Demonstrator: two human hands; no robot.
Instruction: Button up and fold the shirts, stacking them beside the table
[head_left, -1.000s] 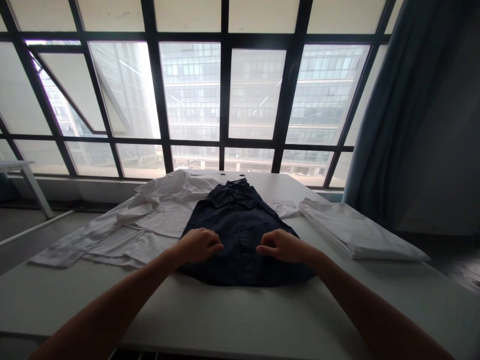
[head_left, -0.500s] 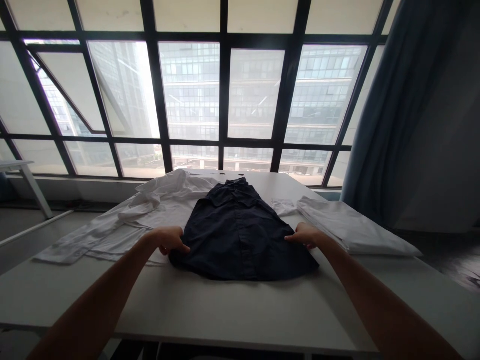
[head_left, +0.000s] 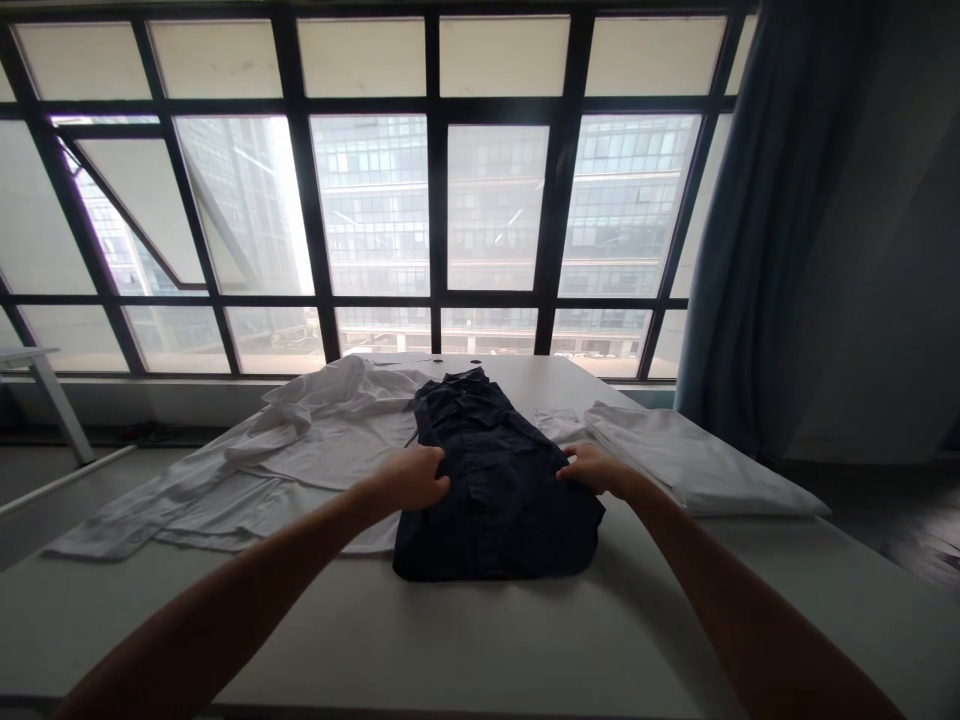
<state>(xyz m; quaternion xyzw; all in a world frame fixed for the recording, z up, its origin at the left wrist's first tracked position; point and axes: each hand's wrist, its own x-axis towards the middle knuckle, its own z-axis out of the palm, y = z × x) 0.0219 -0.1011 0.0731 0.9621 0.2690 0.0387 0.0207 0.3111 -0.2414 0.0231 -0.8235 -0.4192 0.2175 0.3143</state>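
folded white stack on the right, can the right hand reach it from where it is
Probably yes: the right hand rests at the edge of the dark shirt, and the folded white stack lies just beyond it on the same table, with nothing standing between them.

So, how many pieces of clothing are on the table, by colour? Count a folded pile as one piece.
Dark blue shirt: 1
White spread-out shirt: 1
White folded pile: 1
Total: 3
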